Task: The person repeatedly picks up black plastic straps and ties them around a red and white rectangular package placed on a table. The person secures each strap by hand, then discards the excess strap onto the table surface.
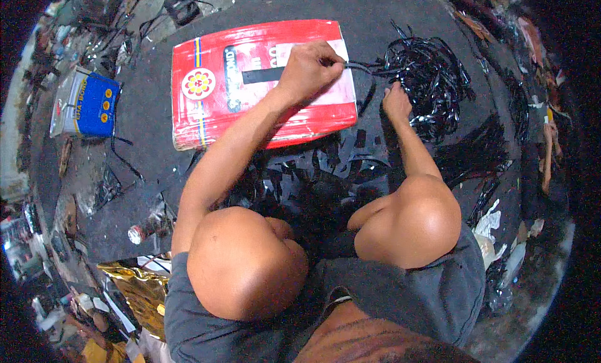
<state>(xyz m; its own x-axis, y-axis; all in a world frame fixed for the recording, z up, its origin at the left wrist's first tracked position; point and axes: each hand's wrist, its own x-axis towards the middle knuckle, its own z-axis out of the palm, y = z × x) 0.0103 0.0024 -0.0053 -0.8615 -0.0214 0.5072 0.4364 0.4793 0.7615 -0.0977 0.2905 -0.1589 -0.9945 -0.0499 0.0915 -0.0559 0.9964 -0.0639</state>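
Note:
A red printed board (263,122), glossy as if wrapped in plastic, lies in front of me. Above its right part is my left hand (311,70), its fingers pinched on a narrow black strip (360,65) that runs off the board's right edge. A wider black band (260,75) lies flat on the board, its right end covered by that hand. To the right sits a tangled heap of shiny black strips (432,81). At the heap's left edge my right hand (397,102) has its fingers closed at the strips; their exact grip is partly hidden.
A blue and white metal can (91,103) stands at the left. Black scraps (325,165) lie between the board and my knees. Near my left knee are a small jar (136,234) and gold foil (141,291). Assorted litter (494,238) lines the right side.

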